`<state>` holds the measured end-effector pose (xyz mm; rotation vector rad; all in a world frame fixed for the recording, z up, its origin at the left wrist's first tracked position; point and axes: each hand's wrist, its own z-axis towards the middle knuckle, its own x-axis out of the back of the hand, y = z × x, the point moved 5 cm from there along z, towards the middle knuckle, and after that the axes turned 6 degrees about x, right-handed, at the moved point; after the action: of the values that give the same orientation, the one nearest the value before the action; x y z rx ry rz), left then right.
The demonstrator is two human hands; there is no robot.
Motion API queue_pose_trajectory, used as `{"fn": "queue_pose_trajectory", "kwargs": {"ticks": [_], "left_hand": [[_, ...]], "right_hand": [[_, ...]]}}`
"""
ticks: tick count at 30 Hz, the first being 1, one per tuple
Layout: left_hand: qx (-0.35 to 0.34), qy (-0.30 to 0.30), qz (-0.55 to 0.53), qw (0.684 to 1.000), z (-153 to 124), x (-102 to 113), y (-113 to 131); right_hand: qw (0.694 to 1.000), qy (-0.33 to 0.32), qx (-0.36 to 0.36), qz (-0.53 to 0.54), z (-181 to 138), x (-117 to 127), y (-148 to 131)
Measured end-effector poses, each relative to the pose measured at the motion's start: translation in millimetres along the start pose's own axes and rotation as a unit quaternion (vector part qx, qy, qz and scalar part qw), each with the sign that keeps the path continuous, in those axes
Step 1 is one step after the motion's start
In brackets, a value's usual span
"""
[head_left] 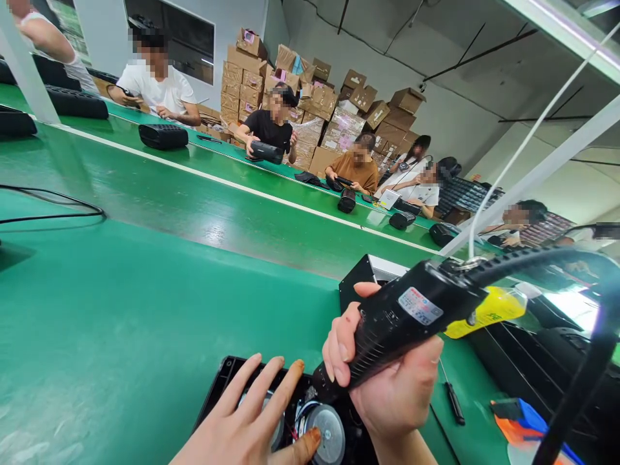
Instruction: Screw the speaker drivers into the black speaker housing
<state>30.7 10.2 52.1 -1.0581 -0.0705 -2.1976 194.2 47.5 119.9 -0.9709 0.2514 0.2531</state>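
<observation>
The driver [407, 320], a black electric screwdriver with a yellow band near its cable end, lies tilted in the right hand [387, 381], its nose pointing down-left into the open speaker [300, 420] at the bottom edge of the view. The right hand is clenched around the driver's ribbed grip, thumb on top, fingers curled under. A ribbed black cable and a thin white cord run from the driver's rear up and to the right.

The speaker is a black housing lying open on the green bench [121, 310], with a round silver driver cone and coloured wires showing inside. The left hand [256, 426] rests on it flat, fingers spread and released, gripping nothing, fingertips just beside the driver's nose.

Just right of the right hand a small screwdriver [453, 397] lies on the bench, and beyond it a blue and orange item [520, 416]. A black box [356, 284] stands behind the hands.

Across the bench, several people sit in a row handling black speakers; more speakers [163, 135] lie along the white line. Stacked cartons [310, 90] fill the far corner.
</observation>
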Motion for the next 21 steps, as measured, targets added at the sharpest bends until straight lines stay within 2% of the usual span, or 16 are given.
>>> {"fn": "queue_pose_trajectory", "kwargs": {"ticks": [5, 10, 15, 21], "left_hand": [[0.004, -0.017, -0.008, 1.0, -2.4, -1.7, 0.2], [0.03, -0.026, -0.057, 0.998, -3.5, -2.1, -2.3], [0.005, -0.012, -0.027, 1.0, 3.7, -1.3, -2.1], [0.002, 0.021, -0.029, 0.999, 9.2, 2.4, -4.4]], "right_hand": [[0.999, 0.033, -0.011, 0.009, -3.4, 2.0, 5.9], [0.998, -0.024, -0.029, 0.046, -8.8, -4.6, 9.9], [0.992, 0.032, -0.071, 0.095, -17.0, -5.5, 19.6], [0.992, -0.042, -0.047, 0.114, -14.8, -9.5, 25.2]]}}
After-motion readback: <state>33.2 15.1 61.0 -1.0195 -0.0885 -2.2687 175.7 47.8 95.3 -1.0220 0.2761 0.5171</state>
